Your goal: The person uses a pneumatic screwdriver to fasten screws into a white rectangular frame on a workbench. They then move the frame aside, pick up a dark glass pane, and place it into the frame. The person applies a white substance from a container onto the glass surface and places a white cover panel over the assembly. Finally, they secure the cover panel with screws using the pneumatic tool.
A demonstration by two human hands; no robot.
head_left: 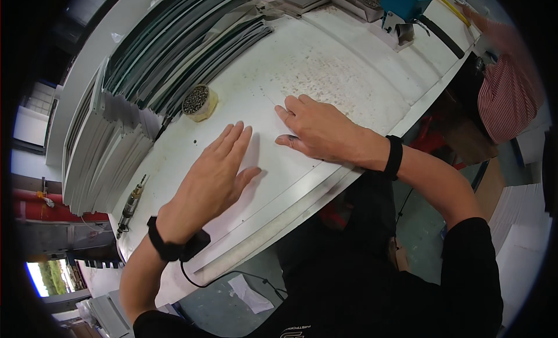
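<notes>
A flat white panel [267,190] lies along the near edge of the white worktable [244,65]. Over its left part my left hand [210,174] is stretched out, fingers together and thumb apart, holding nothing. My right hand [318,129] is over the panel further right, its fingers a little bent and the thumb apart, with nothing seen in it. Whether either palm presses on the surface I cannot tell. Beyond my left hand stands a small round tub of screws [196,99]. A slim powered screwdriver [131,205] lies left of that hand.
Stacked grey and dark green panels [174,47] stand at the back left, beside white ones [104,158]. At the far right are a teal device with a black handle [407,4] and a tray of small metal parts [360,1]. A person in striped clothing [505,99] is at right.
</notes>
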